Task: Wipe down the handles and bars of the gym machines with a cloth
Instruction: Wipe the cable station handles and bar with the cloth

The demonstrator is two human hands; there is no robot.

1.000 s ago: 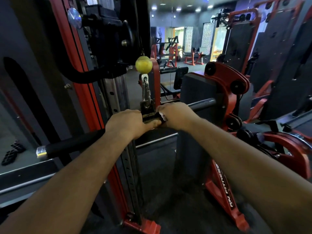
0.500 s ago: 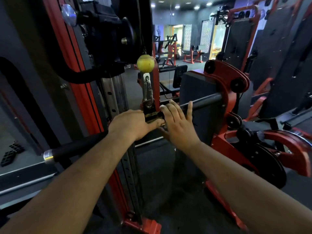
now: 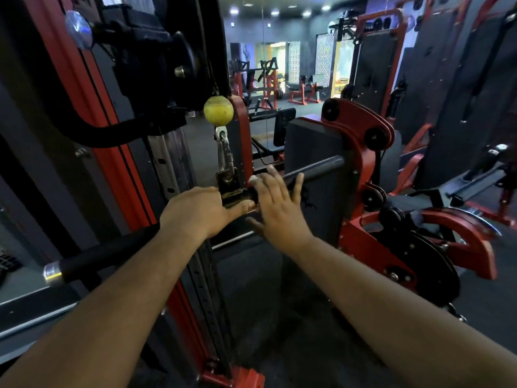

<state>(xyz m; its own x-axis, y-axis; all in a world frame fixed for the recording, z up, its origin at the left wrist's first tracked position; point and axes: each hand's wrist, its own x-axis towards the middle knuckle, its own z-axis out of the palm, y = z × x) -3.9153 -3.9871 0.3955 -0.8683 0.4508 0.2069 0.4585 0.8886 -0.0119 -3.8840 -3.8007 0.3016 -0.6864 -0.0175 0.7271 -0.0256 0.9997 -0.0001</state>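
My left hand (image 3: 200, 210) gripped the stiff hanging bar (image 3: 310, 170) beside its clip; right hand (image 3: 277, 208) lay flat, fingers straight, pressing a soft cloth (image 3: 253, 179).

Both bare forearms reach forward, converging. The left hand (image 3: 202, 210) is curled, knuckles up, thumb pointing right. The right hand (image 3: 275, 204) is flat, fingers (image 3: 298, 182) straight and spread.

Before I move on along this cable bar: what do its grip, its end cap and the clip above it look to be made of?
Grip: matte black with no glare, probably rubber or foam.
End cap: bright and mirror-like, looks like chromed or polished metal.
Clip: silvery with sharp highlights, likely steel.
Yellow ball above it: dull and scuffed, probably rubber or plastic.
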